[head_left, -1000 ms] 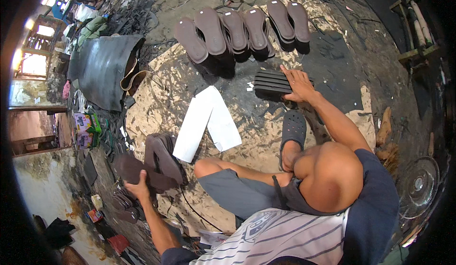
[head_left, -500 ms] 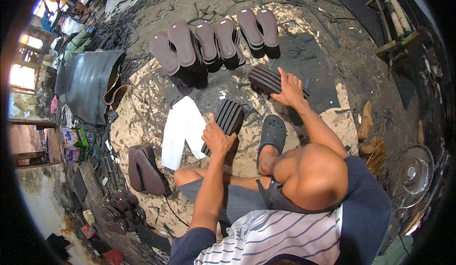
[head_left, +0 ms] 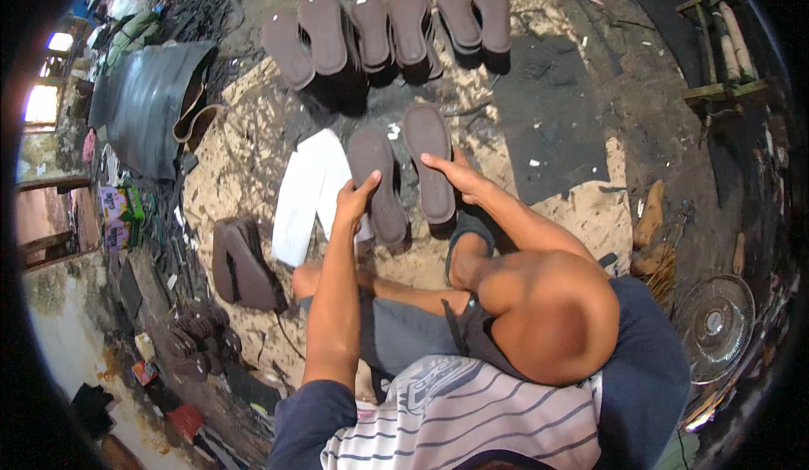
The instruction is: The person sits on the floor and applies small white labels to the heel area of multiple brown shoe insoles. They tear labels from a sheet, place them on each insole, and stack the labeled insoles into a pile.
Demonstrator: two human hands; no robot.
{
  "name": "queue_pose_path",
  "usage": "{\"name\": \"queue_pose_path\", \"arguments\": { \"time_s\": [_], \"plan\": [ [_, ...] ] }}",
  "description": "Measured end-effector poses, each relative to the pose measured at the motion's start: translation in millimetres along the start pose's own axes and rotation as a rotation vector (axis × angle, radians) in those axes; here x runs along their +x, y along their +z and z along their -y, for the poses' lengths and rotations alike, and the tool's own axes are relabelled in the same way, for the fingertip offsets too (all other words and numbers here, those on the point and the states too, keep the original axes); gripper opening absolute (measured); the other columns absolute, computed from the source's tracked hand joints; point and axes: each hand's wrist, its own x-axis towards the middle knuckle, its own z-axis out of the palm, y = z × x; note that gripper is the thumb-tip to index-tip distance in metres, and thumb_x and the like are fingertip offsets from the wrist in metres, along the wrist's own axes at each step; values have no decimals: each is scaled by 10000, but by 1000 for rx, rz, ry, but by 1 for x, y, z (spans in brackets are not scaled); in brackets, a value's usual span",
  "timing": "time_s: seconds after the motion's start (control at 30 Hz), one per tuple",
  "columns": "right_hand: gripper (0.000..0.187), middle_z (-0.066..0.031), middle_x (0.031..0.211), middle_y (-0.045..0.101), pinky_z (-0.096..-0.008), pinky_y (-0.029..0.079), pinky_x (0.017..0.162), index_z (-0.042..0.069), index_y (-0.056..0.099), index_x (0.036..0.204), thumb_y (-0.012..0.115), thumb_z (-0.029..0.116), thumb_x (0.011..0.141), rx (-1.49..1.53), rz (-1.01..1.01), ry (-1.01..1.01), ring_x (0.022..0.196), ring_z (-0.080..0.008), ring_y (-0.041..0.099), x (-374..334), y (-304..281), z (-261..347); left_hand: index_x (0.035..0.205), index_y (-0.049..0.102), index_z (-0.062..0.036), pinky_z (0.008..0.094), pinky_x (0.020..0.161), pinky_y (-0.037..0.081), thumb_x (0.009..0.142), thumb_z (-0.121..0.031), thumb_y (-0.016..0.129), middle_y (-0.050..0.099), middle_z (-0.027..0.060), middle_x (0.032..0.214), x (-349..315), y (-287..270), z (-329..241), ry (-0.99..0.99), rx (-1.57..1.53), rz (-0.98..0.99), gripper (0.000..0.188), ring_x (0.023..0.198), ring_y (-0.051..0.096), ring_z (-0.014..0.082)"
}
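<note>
My left hand [head_left: 357, 198] grips a stack of brown sandal soles [head_left: 383, 209] by its left edge, thumb on the top face. Just to the right, my right hand [head_left: 455, 175] holds a second stack of soles [head_left: 427, 133] by its right edge, its thumb also on top. Both stacks lie nearly side by side with their smooth faces up; how many soles are beneath is hidden. Beyond them stands a row of similar brown sole stacks [head_left: 329, 36], several bearing small white tags. White paper sheets [head_left: 308, 192] lie left of my left hand.
More brown soles [head_left: 244, 263] rest by my knee, with a pile of small dark pieces [head_left: 200, 335] nearer. A curved black rubber sheet [head_left: 147, 103] lies at the left. On the right are a wooden rack [head_left: 716, 91] and a round fan [head_left: 715, 322]. Patterned sheeting [head_left: 244, 124] covers the floor.
Both stacks have turned from showing their layered edges to showing their top faces, and now lie closer together. The right hand has moved left with its stack.
</note>
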Motion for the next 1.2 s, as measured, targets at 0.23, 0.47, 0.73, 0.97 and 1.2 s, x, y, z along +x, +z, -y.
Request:
{"name": "queue_pose_path", "arguments": {
  "time_s": [0.23, 0.47, 0.73, 0.97, 1.2],
  "plan": [
    [879, -287, 1282, 607, -443, 545, 885, -108, 622, 1305, 764, 628, 846, -463, 56, 60, 1114, -301, 654, -7, 0, -12, 1368, 573, 83, 401, 1024, 495, 863, -515, 811, 681, 214, 1260, 2, 17, 6, 210, 80, -40, 818, 1176, 643, 310],
    [826, -199, 1450, 390, -394, 456, 1041, 38, 376, 1562, 751, 416, 931, -385, -360, -258, 1183, -258, 514, -6, -38, 17, 1561, 404, -26, 525, 1133, 394, 803, -563, 820, 472, 267, 1522, 42, -131, 43, 198, 866, -669, 1017, 1374, 498, 417],
    [704, -199, 1523, 366, -440, 438, 1106, 63, 393, 1546, 715, 307, 969, -341, -463, -304, 1334, -302, 489, 5, -69, 36, 1432, 553, -29, 521, 1036, 475, 841, -420, 830, 626, 241, 1387, 9, -181, 47, -96, 866, -466, 761, 1242, 626, 403],
    [753, -205, 1486, 486, -404, 448, 1103, 45, 328, 1580, 715, 308, 989, -144, -118, -402, 1315, -258, 516, -14, -48, 103, 1352, 574, 1, 316, 842, 556, 932, -134, 765, 710, 83, 1120, -73, -106, -91, 433, 285, 64, 481, 952, 677, 148],
    [453, -99, 1231, 680, -309, 518, 951, -15, 587, 1371, 686, 250, 1017, -150, 426, -372, 1083, -133, 637, -43, -4, 150, 1428, 532, 7, 306, 1014, 479, 872, -178, 840, 675, 66, 1244, -95, -63, -114, 265, -4, 577, 662, 1139, 619, 159]
  ]
}}
